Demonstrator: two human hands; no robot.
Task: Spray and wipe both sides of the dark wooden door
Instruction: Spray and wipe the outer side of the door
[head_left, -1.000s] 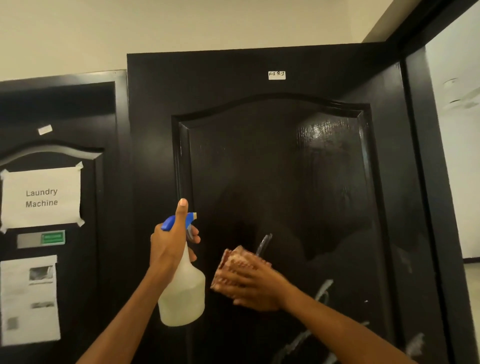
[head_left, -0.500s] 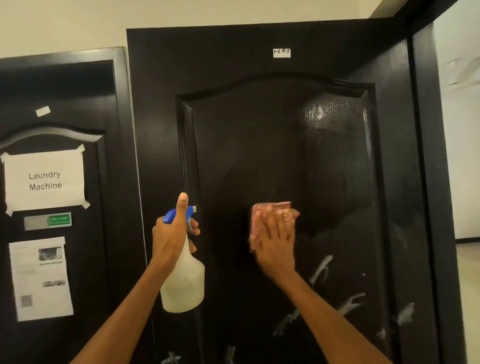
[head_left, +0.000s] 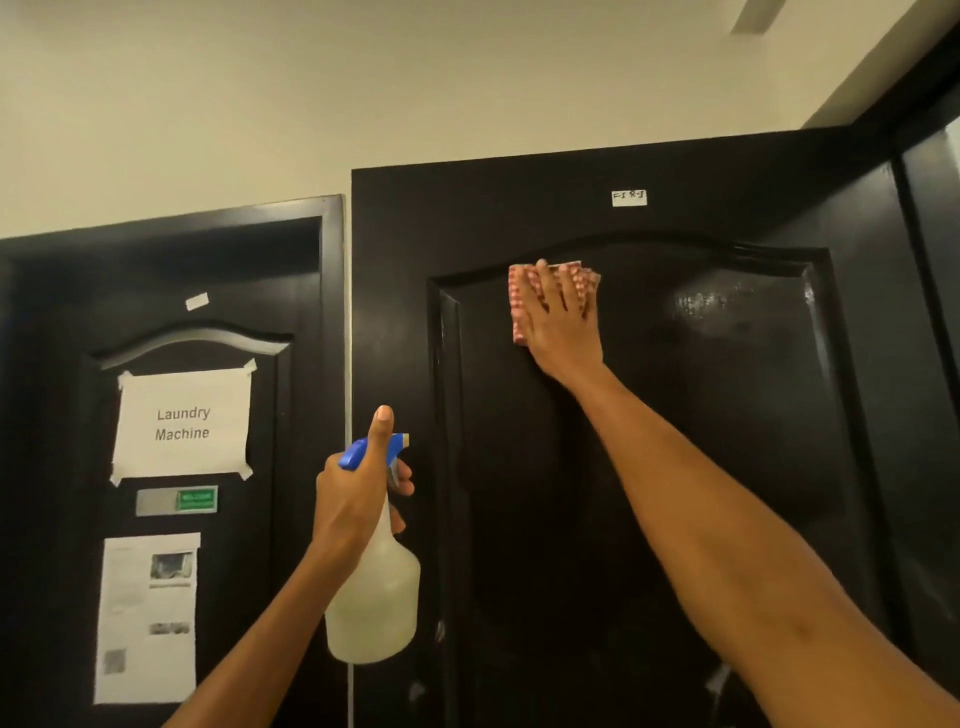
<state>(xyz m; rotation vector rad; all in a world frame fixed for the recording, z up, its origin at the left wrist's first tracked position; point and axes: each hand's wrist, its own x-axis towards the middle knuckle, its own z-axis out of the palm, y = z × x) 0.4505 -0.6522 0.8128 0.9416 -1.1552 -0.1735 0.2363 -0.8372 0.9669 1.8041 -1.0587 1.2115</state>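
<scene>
- The setting is a corridor with cream walls and ceiling across the upper frame, and two glossy black panelled doors below.
- Nearest, at lower centre, the left hand (head_left: 358, 499) is wrapped round the neck of a spray bottle (head_left: 375, 597), thumb raised beside its blue trigger head. The bottle is translucent plastic, bell-shaped, and holds pale liquid.
- Farther, at upper centre, the right hand (head_left: 563, 322) lies flat with fingers spread, pressing a folded red-and-white checked cloth (head_left: 522, 301) against the dark wooden door (head_left: 727, 467), just under the arched moulding of the raised panel.
- The door fills the centre and right of the frame; its lacquered face is grainy and shows a wet-looking sheen at upper right.
- Judged from this, the wipe is under way on the facing side, at the panel's top; pale smears at the bottom edge suggest the lower part is unfinished, and the other side is not visible.
- At far left, the neighbouring door (head_left: 52, 415) carries a taped paper sign (head_left: 182, 423) reading "Laundry Machine".
</scene>
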